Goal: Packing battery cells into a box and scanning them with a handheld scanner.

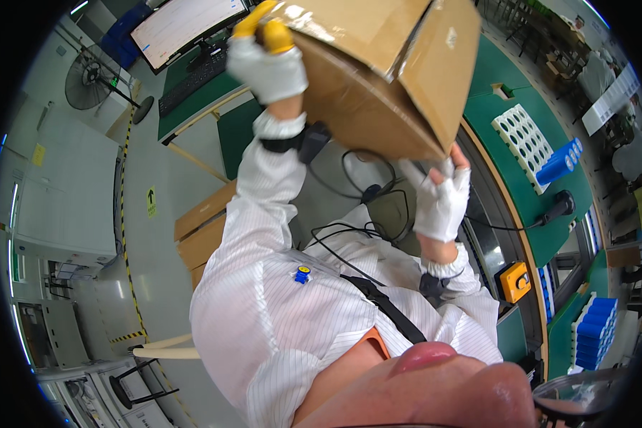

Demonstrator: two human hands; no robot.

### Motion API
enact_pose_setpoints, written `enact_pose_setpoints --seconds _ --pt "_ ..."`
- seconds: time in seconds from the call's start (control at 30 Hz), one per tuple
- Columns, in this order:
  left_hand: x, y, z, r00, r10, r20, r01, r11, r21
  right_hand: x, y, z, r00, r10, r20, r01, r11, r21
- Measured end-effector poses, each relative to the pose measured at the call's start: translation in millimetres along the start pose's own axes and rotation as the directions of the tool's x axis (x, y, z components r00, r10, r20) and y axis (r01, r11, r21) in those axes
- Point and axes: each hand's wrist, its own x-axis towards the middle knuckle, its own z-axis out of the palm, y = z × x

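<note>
Left hand (267, 60), in a white glove with yellow fingertips, is clamped on the far upper edge of a brown cardboard box (378, 71). Right hand (442, 203), in a white fingerless glove, is closed on the box's near lower corner, bare fingertips pressing the cardboard. Box is held in the air between both hands, tilted, one flap (442, 64) hanging open on the right side; it touches nothing else. What is inside cannot be seen.

Judgement: grip looks diagonal, so the load rests mostly on the right hand; keeping that hand under the corner and the left hand steady on the edge should stop the box twisting. The loose flap could swing.

Both forearms wear striped white sleeves with black wrist straps; thin black cables (349, 235) hang below the box. To the right lies a green worktop (506, 114) with a white perforated tray (524, 143), a bundle of blue cylinders (560, 162) just beside it, and an orange switch box (515, 280) nearer. More cardboard boxes (203, 228) sit to the left on the floor.
</note>
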Motion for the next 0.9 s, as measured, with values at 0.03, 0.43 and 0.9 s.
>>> enact_pose_setpoints --seconds 0.03,0.43,0.9 --pt "-3 -14 25 0.997 0.071 -0.012 -0.072 0.996 -0.059 19 1 0 0.998 -0.058 -0.021 0.057 0.998 -0.037" --pt "-120 -190 268 0.638 -0.613 0.465 0.616 0.769 0.168 268 9 -11 0.771 -0.569 0.287 0.407 0.093 -0.909" --pt "-228 -326 57 0.328 -0.676 0.66 0.749 0.612 0.254 473 57 -32 0.807 -0.476 0.35 0.348 -0.095 -0.933"
